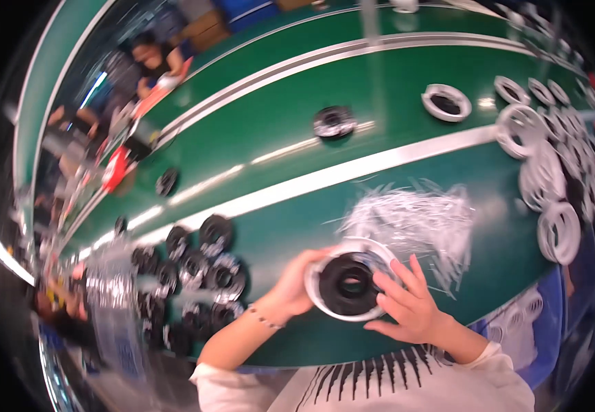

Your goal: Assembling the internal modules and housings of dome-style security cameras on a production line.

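Note:
In front of me, above the near edge of the green table, a white plastic ring [316,296] surrounds a black round part [335,283] with a hole in its middle. My left hand [296,283] grips the ring by its left side. Over the right side of the same piece lies my right hand [407,302], its fingers spread and the tips touching the black part or the rim. Something shiny, perhaps clear film, shows by those fingertips. Just beyond the ring is a heap of thin whitish strips [407,216].
Several black round parts [225,278], some with shiny wrapping, cluster at left. Stacked white rings [560,233] stand at right, above a blue bin [551,302]. Past a pale rail [380,161], a green belt carries a black part [334,123] and a white ring [446,103]. Another person [157,62] sits far left.

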Demonstrator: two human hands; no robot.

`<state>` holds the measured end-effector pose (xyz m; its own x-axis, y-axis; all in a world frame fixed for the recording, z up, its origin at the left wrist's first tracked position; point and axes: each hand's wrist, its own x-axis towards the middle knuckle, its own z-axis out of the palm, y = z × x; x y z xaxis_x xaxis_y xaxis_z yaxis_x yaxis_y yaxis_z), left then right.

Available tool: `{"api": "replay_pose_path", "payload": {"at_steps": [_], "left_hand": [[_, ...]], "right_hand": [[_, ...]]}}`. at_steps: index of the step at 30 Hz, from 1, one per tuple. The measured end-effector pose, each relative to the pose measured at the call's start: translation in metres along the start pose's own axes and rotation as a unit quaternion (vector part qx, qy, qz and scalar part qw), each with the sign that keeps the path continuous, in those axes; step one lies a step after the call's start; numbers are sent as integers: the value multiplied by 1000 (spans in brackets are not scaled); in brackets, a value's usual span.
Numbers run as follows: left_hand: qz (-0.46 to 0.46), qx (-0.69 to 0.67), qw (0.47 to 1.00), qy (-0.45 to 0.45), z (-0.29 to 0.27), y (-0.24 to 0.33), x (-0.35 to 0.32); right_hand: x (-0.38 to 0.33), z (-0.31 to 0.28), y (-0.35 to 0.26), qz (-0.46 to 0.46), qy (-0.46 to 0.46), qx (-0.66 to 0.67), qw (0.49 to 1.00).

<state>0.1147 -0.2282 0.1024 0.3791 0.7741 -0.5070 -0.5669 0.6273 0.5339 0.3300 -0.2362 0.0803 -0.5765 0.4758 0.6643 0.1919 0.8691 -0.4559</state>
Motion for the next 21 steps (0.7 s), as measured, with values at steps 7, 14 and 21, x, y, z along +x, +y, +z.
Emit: {"api": "replay_pose_path", "payload": {"at_steps": [7,14,21], "left_hand": [[227,71,965,108,-61,139,108],[272,76,954,103,-110,178,156],[382,553,622,402,-135,244,158]], "right_hand": [[-40,-111,37,192,151,-315,917],[-115,-260,106,302,189,-571,740],[-136,-314,142,504,44,-443,740]]}}
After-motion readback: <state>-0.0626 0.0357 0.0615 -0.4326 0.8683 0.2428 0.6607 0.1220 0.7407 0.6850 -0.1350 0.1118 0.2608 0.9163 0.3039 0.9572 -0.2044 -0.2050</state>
